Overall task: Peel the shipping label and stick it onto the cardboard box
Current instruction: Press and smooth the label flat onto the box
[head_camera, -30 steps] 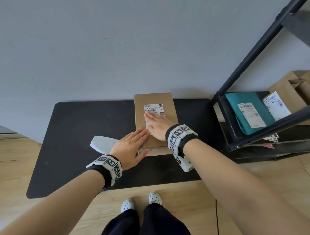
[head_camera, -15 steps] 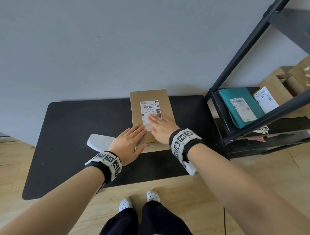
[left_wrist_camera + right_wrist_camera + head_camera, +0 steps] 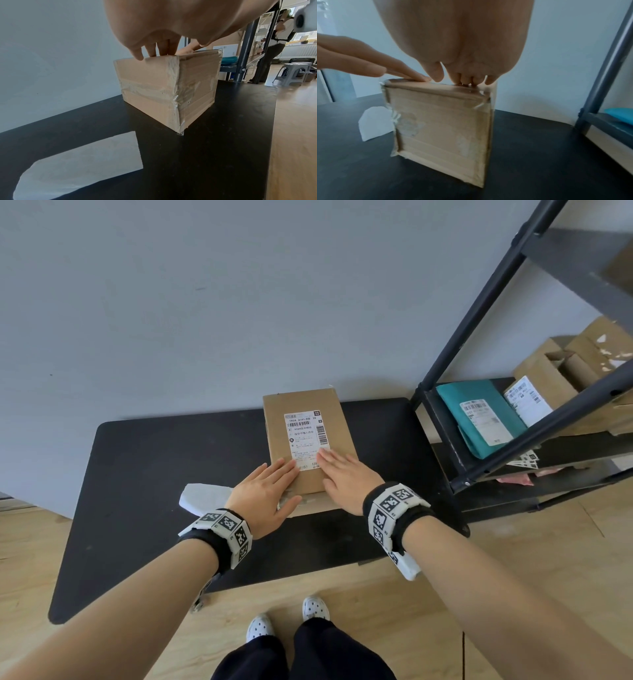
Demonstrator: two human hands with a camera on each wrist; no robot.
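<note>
A taped cardboard box [image 3: 339, 419] [image 3: 154, 86] [image 3: 443, 129] stands on the black table [image 3: 154, 460]. A white shipping label [image 3: 305, 436] lies flat on its top face. My left hand [image 3: 267, 491] rests flat on the box's near left corner, fingers straight, tips beside the label's lower left edge. My right hand [image 3: 346, 474] lies flat on the near right part of the top, fingertips [image 3: 323, 454] on the label's lower right corner. In the wrist views the straight fingers [image 3: 154, 50] [image 3: 464, 79] of both hands press down on the box's top edge.
A white backing sheet [image 3: 202, 496] [image 3: 77, 166] [image 3: 375, 121] lies on the table left of the box. A black metal rack [image 3: 507, 436] stands to the right, holding a teal mailer [image 3: 479, 416] and cardboard boxes [image 3: 561, 378]. A grey wall runs behind the table.
My right hand has slid toward me down the label, uncovering most of it. The left hand has stayed on the box's near left corner.
</note>
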